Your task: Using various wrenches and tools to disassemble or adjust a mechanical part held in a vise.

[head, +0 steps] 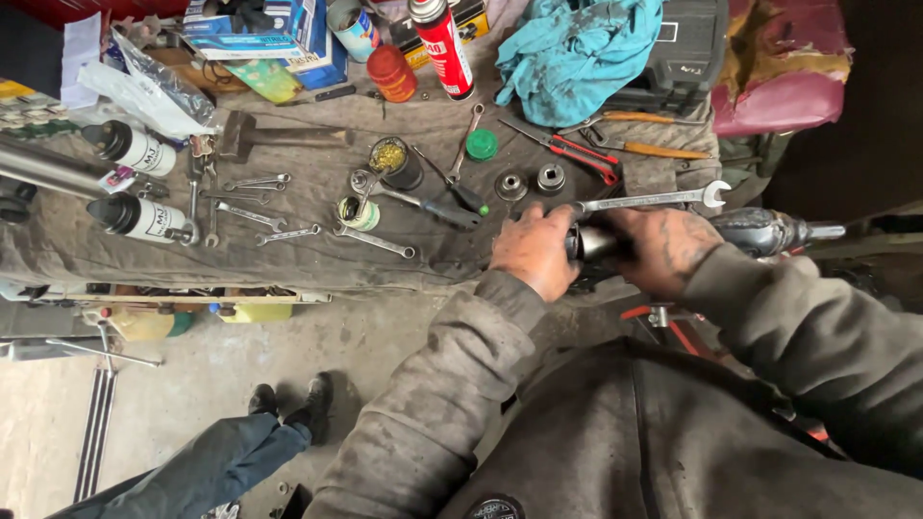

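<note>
Left grip: I have my left hand (534,252) wrapped around the near end of a dark metal cylinder (593,242), fingers curled over the top and pressed tight to it.
Right grip: my right hand (665,248) clamps the same cylinder from the other side, knuckles up, closed round it; the fingertips are hidden underneath.
Where the part is: the cylinder sits between my two hands, just off the near edge of the cloth-covered bench (288,240), at about chest level.
Long axis: it runs left to right across my view, and carries on past my right hand into a bulbous grey body with a thin shaft (779,231) pointing right.
Which hand is nearer: both touch it; only a short shiny band shows in the gap between them, so the hands are almost meeting.
Just beyond: a long open-ended spanner (654,199) lies on the bench parallel to the cylinder, just above my knuckles.
Further out: two sockets (531,183), red-handled pliers (567,149) and a green cap (481,144) lie behind that.
</note>
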